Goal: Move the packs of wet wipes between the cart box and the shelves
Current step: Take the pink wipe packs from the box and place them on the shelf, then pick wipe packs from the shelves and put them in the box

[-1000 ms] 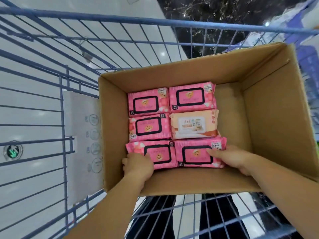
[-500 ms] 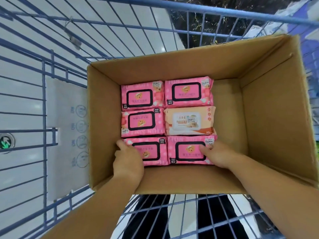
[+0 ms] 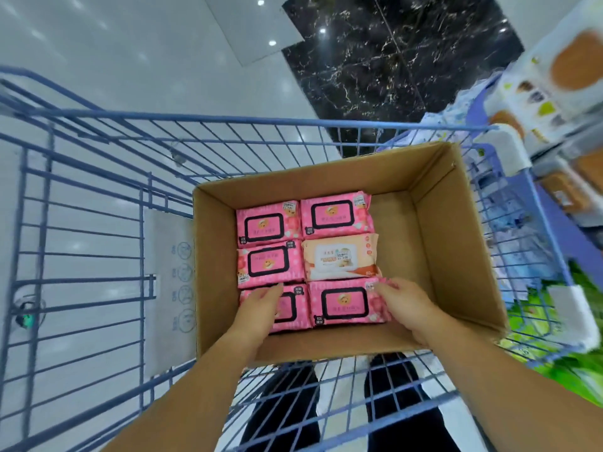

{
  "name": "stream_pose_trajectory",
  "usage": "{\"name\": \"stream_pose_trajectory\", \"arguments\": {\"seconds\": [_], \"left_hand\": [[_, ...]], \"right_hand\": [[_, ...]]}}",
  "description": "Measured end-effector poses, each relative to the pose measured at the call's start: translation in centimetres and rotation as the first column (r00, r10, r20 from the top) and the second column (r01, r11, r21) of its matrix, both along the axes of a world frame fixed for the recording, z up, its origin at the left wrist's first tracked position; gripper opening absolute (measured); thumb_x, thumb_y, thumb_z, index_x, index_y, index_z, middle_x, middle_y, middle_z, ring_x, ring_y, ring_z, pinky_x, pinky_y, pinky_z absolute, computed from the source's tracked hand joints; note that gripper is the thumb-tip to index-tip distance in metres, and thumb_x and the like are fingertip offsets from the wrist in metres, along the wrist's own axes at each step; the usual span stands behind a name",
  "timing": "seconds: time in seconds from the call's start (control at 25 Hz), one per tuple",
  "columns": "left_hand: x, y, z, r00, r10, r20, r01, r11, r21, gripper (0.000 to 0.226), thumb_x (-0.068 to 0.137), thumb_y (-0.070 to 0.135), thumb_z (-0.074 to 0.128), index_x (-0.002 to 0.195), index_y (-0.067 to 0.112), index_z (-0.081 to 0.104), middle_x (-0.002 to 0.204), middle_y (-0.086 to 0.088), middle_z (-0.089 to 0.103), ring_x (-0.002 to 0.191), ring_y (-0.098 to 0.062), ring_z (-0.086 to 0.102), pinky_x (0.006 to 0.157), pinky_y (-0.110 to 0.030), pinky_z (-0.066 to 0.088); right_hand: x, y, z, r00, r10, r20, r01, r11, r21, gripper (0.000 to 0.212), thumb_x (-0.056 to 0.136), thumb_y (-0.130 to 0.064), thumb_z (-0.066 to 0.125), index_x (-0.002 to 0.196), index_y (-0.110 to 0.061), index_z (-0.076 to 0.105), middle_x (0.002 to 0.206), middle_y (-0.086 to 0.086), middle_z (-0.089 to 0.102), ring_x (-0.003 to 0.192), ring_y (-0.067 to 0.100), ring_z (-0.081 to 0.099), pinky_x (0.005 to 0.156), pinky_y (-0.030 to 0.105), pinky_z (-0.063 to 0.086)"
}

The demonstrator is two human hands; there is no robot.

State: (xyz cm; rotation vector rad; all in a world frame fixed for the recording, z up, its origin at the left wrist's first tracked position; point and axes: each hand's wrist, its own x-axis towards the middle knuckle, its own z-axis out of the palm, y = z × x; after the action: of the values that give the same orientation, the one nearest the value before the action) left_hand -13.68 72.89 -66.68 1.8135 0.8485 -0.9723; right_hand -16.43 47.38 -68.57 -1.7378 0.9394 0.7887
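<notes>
Your left fingers (image 3: 272, 290) lie straight and close together, flat on top of the near-left pink pack (image 3: 295, 316), with their tips at its far edge. Your left hand (image 3: 261, 309) covers most of that pack's label, and the forearm comes in over the near wall of the cardboard box (image 3: 450, 243). Your right fingers (image 3: 386, 288) are stretched out and slightly spread on the far right corner of the near-right pink pack (image 3: 346, 303). Your right hand (image 3: 406, 305) rests along that pack's right edge; whether the thumb hooks under it is hidden. Neither hand clamps a pack.

Both packs lie flat on the box floor in the nearest row, touching each other. Behind them sit an orange pack (image 3: 341, 256) and three more pink ones. The box stands in the blue wire cart (image 3: 228, 120).

Half a second ago your left hand held the pack's left edge; now it lies across the top. Your right hand has slid to the right. All six packs keep their places.
</notes>
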Motion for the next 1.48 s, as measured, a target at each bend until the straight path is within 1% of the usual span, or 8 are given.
{"name": "stream_pose_trajectory", "arguments": {"seconds": [0.2,0.32,0.4,0.84,0.96,1.16,1.28,1.48], "left_hand": [[0.5,-3.5,7.9,0.994,-0.074,0.08,0.081,0.992,-0.099,0.066,0.101,0.055,0.047,0.156,0.021,0.036,0.157,-0.004,0.043,0.138,-0.027,0.046,0.115,-0.046,0.038],[0.8,-6.2,13.0,0.975,-0.132,0.18,0.16,0.975,-0.153,0.068,0.102,0.051,0.049,0.159,0.019,0.031,0.161,-0.004,0.038,0.144,-0.028,0.04,0.118,-0.047,0.034],[0.9,-8.1,15.6,0.948,-0.203,0.245,0.245,0.957,-0.156,0.062,0.102,0.05,0.051,0.155,0.019,0.039,0.157,-0.003,0.044,0.142,-0.026,0.043,0.118,-0.049,0.035],[3.1,-27.8,27.7,0.825,-0.291,0.485,0.463,0.84,-0.284,0.078,0.088,0.064,0.056,0.153,0.024,0.041,0.153,0.002,0.046,0.139,-0.021,0.045,0.119,-0.049,0.035],[3.8,-35.1,30.7,0.771,-0.315,0.553,0.535,0.791,-0.296,0.062,0.101,0.053,0.05,0.155,0.025,0.037,0.154,0.002,0.042,0.141,-0.023,0.043,0.116,-0.047,0.037],[6.0,-46.4,37.2,0.628,-0.316,0.712,0.644,0.724,-0.247,0.06,0.104,0.049,0.047,0.156,0.023,0.034,0.155,-0.001,0.042,0.137,-0.024,0.045,0.103,-0.041,0.04],[7.8,-51.3,41.8,0.551,-0.288,0.784,0.682,0.696,-0.224,0.062,0.103,0.049,0.049,0.156,0.021,0.034,0.145,0.004,0.043,0.126,-0.021,0.047,0.097,-0.039,0.039],[11.6,-56.6,45.9,0.435,-0.396,0.809,0.76,0.643,-0.093,0.047,0.102,0.043,0.054,0.135,0.011,0.047,0.128,-0.005,0.055,0.115,-0.024,0.055,0.094,-0.041,0.045]], "right_hand": [[-1.0,-0.3,9.1,0.961,-0.209,0.178,0.211,0.977,0.012,0.023,0.102,-0.029,0.053,0.117,-0.015,0.063,0.093,-0.001,0.068,0.073,0.008,0.061,0.057,0.016,0.048],[-2.3,-1.1,13.6,0.926,-0.272,0.261,0.281,0.96,0.005,0.042,0.102,-0.037,0.053,0.138,-0.015,0.055,0.131,0.003,0.061,0.116,0.02,0.059,0.101,0.031,0.047],[-3.2,-1.9,16.3,0.891,-0.342,0.297,0.354,0.935,0.016,0.049,0.101,-0.042,0.053,0.143,-0.018,0.05,0.139,-0.001,0.055,0.127,0.02,0.052,0.112,0.04,0.04],[-5.7,-18.0,28.0,0.632,-0.623,0.46,0.628,0.76,0.166,0.06,0.102,-0.047,0.049,0.155,-0.025,0.033,0.159,0.002,0.035,0.141,0.027,0.043,0.114,0.049,0.038],[-5.8,-24.4,31.1,0.573,-0.621,0.535,0.65,0.742,0.165,0.057,0.102,-0.047,0.05,0.153,-0.025,0.036,0.158,0.0,0.037,0.139,0.026,0.044,0.113,0.05,0.039],[-5.9,-33.9,38.3,0.438,-0.513,0.738,0.661,0.741,0.123,0.053,0.103,-0.043,0.047,0.152,-0.024,0.037,0.146,-0.008,0.043,0.134,0.016,0.045,0.1,0.034,0.039],[-5.8,-37.8,42.3,0.38,-0.42,0.824,0.656,0.751,0.081,0.051,0.103,-0.043,0.047,0.151,-0.027,0.038,0.138,-0.012,0.043,0.132,0.014,0.046,0.102,0.035,0.04],[-4.5,-42.1,45.4,0.467,-0.157,0.87,0.685,0.687,-0.243,0.052,0.1,-0.039,0.054,0.147,-0.022,0.042,0.136,-0.007,0.05,0.116,0.011,0.047,0.091,0.031,0.039]]}}
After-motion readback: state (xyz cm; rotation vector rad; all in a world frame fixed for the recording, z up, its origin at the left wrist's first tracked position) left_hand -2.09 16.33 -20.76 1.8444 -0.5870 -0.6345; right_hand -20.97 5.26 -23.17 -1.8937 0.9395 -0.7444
